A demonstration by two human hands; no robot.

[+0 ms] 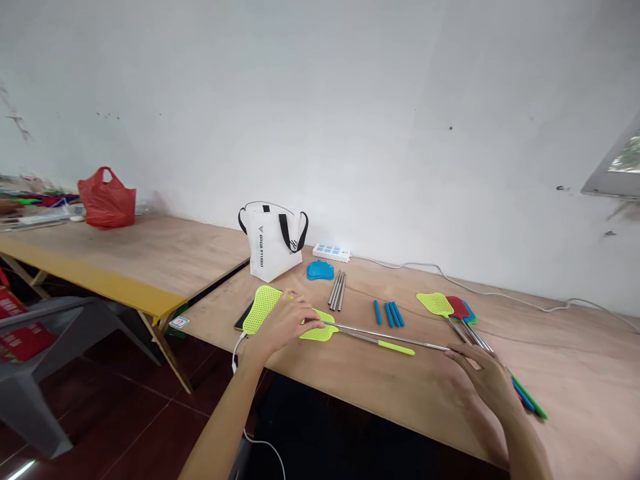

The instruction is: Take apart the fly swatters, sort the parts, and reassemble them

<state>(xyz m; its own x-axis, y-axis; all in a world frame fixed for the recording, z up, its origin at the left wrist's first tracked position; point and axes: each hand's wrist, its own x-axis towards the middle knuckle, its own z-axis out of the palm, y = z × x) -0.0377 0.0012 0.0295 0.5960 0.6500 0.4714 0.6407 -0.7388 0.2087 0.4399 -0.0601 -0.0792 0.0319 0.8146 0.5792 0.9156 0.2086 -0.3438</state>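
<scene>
My left hand (285, 321) lies on two yellow-green fly swatter heads (263, 308) near the table's front left, its fingers pinched at the end of a long metal rod (390, 335). My right hand (483, 378) rests fingers-down on the other end of that rod, beside the handles of finished swatters. A second rod with a yellow-green grip (395, 347) lies just in front of the first.
A white tote bag (273, 241), a blue swatter head (320, 270), several bare metal rods (338, 291) and blue grips (389, 313) lie behind. Finished swatters (450, 308) fan out at the right. A power strip (331, 252) sits by the wall; a red bag (107, 199) stands far left.
</scene>
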